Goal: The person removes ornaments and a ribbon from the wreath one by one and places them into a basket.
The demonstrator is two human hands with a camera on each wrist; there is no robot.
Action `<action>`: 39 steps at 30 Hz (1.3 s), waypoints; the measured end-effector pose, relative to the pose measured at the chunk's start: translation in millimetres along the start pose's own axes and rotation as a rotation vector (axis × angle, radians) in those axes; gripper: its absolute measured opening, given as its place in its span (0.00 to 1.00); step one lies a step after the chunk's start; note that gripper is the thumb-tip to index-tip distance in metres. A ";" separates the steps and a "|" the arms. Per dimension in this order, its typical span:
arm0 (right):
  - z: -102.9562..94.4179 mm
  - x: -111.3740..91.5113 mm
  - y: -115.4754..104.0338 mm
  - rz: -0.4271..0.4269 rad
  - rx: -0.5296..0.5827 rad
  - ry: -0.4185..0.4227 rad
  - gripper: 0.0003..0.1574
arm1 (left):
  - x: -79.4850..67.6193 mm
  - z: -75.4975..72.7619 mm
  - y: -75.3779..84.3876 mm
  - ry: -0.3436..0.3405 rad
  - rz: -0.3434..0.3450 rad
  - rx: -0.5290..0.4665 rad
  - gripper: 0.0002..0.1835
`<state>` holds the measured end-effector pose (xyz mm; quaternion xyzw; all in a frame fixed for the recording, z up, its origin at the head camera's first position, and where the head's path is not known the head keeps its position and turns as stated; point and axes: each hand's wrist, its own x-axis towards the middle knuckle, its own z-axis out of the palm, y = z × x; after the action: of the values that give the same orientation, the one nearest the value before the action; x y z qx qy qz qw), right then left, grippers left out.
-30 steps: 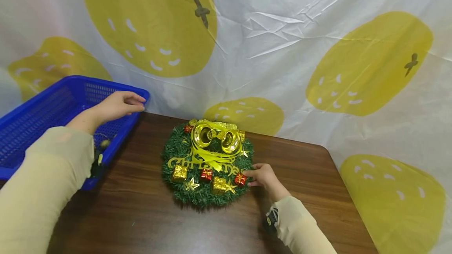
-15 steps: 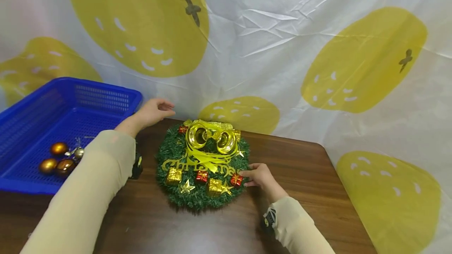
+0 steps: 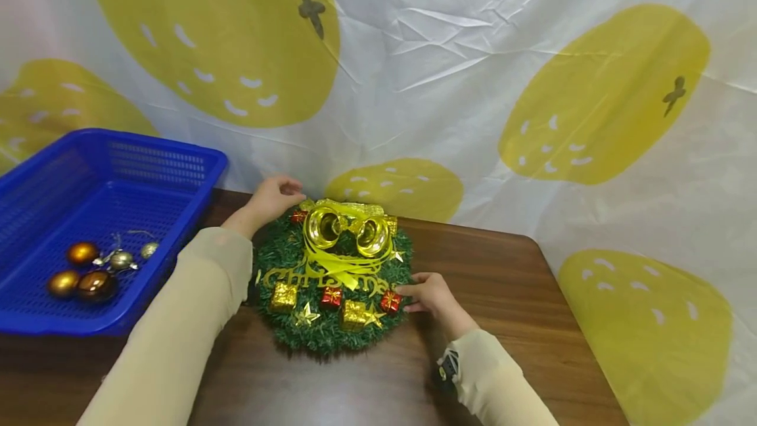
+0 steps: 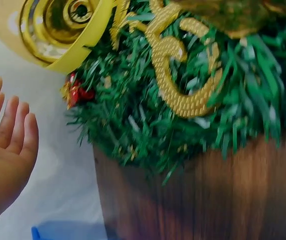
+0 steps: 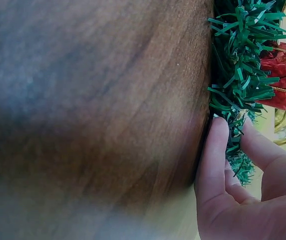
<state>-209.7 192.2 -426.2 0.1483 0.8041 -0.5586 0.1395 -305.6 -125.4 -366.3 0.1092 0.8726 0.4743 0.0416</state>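
Observation:
A green Christmas wreath (image 3: 331, 340) lies on the table, trimmed with gold bells (image 3: 374, 236), yellow ribbon, gold "Christmas" lettering, stars and small red and gold gift boxes. My right hand (image 3: 436, 298) pinches its right edge, thumb on top beside a red gift box (image 5: 282, 75) and fingers at the underside. My left hand (image 3: 273, 198) is at the upper left of the wreath, fingertips close to its rim near another red box (image 3: 298, 216). Relaxed, slightly bent fingers (image 4: 16, 125) show in the left wrist view, with nothing in them.
A blue plastic basket (image 3: 209, 166) stands at the left, with several copper, brown and gold baubles (image 3: 97, 286) inside. Behind the brown wooden table (image 3: 485, 261) hangs a white cloth (image 3: 437, 71) with yellow fruit prints.
My left hand has moved right from over the basket to the wreath's upper left edge, uncovering the baubles. My right hand stays at the wreath's right edge.

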 end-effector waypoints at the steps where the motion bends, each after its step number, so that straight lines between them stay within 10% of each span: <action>1: -0.2 0.0 0.1 -0.001 0.001 0.001 0.37 | 0.8 2.5 0.4 0.000 -0.007 0.002 0.21; 39: -1.6 3.5 2.8 0.016 -0.006 0.001 0.37 | 19.9 25.1 -2.3 -0.040 -0.044 0.248 0.14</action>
<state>-211.9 194.9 -429.4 0.1548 0.8048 -0.5547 0.1439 -320.9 -101.5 -381.3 0.1036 0.9257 0.3594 0.0557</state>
